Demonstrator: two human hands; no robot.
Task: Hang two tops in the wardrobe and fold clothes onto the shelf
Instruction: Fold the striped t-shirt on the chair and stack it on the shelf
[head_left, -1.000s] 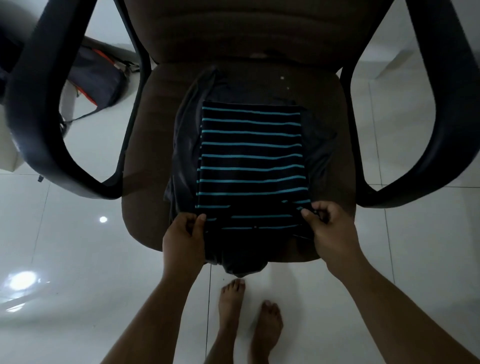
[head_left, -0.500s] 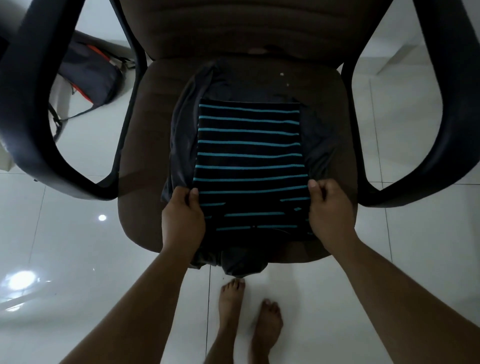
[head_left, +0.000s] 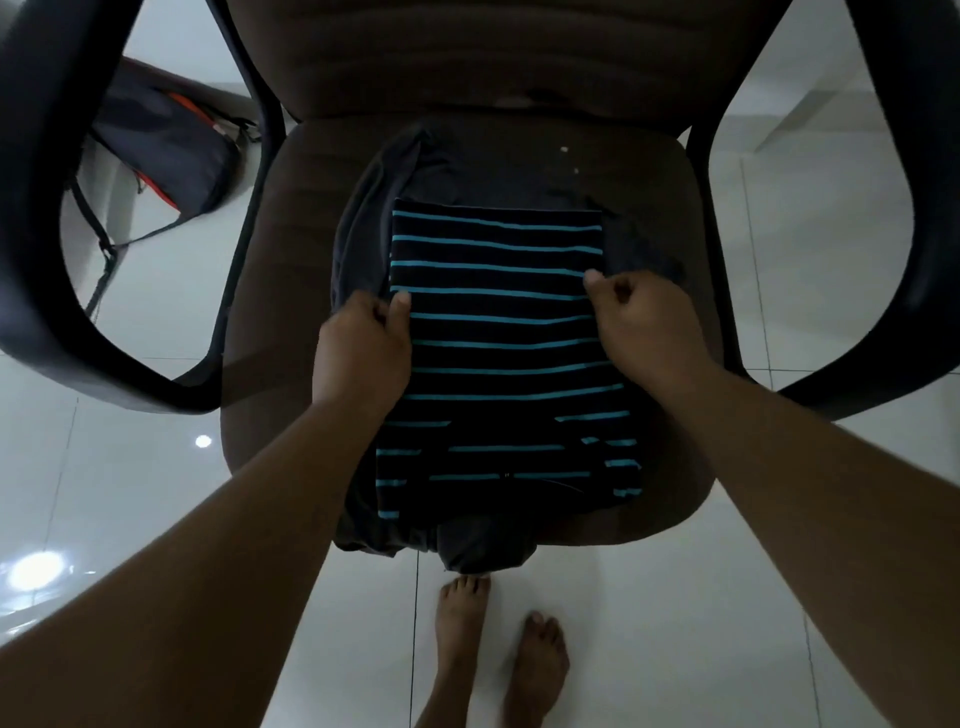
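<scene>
A black top with thin teal stripes (head_left: 498, 332) lies folded into a narrow strip on the seat of a brown office chair (head_left: 291, 249). Under it lies a dark grey garment (head_left: 363, 234) whose end hangs over the seat's front edge. My left hand (head_left: 363, 353) grips the striped top's left edge near its middle, thumb on top of the cloth. My right hand (head_left: 639, 327) grips the right edge at the same height, fingers curled round the fabric.
The chair's black armrests (head_left: 62, 312) curve out on both sides, its backrest (head_left: 493, 52) at the top. A dark backpack with orange trim (head_left: 166, 150) lies on the white tiled floor at left. Bare feet (head_left: 493, 644) stand at the chair's front.
Both hands have slid up the striped top's side edges, from its near end to about its middle. The top lies in the same place on the seat.
</scene>
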